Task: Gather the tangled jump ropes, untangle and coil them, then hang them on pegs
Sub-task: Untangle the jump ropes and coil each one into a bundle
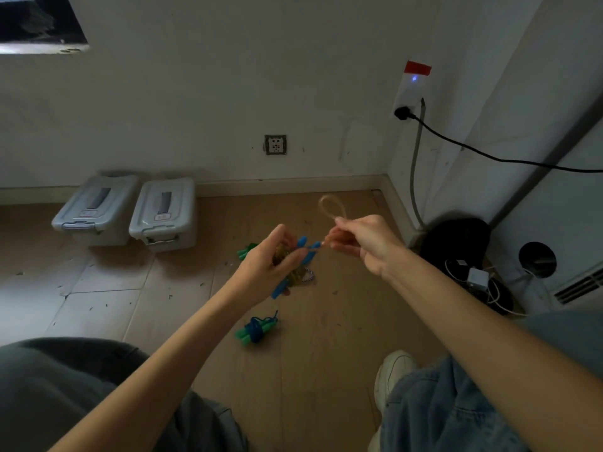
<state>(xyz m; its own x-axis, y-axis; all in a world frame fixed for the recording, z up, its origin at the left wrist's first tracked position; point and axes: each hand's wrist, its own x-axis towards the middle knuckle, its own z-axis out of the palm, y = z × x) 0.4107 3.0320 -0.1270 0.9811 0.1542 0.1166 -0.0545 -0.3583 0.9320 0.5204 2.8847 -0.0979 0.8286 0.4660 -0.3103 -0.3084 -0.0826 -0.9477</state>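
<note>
My left hand (266,265) is closed around the blue handles (301,244) and the wound-up amber cord of a jump rope, held above the floor. My right hand (360,241) pinches a loose loop of that amber cord (331,207), which rises above its fingers. On the floor below lies a coiled rope with green handles and a blue cord (257,329). Another green handle (246,251) shows behind my left hand, and a speckled cord end (308,275) peeks out under it.
Two grey lidded plastic boxes (130,215) stand against the wall at the left. A black bag (455,238) and a clutter of cables with an adapter (478,278) fill the right corner. A black power cord (489,154) runs from the wall socket. My white shoe (393,373) rests on the wooden floor.
</note>
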